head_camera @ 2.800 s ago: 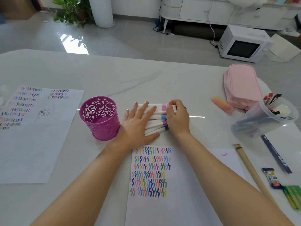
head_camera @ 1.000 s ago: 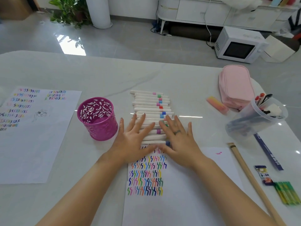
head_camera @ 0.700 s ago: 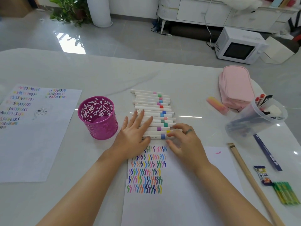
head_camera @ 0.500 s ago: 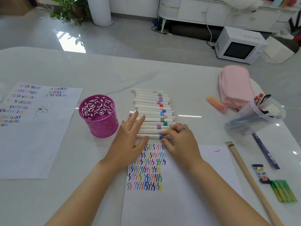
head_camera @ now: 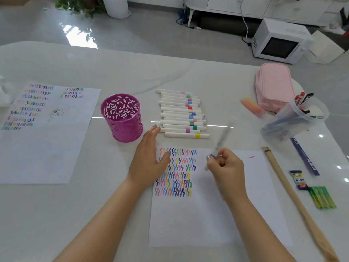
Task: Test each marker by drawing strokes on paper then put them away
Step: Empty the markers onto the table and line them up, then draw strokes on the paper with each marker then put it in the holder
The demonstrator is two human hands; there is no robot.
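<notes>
Perhaps-blue marker [head_camera: 222, 136] now in right hand [head_camera: 225, 167]

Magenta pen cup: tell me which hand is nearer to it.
Left. The left hand lies open just right of the magenta pen cup, apart from it; the right hand is farther right, over the paper, gripping a blurred marker.

a home living room: microwave [head_camera: 279, 41] on tiled floor [head_camera: 151, 35], potted plant [head_camera: 79, 4], white sideboard [head_camera: 264, 6].
</notes>
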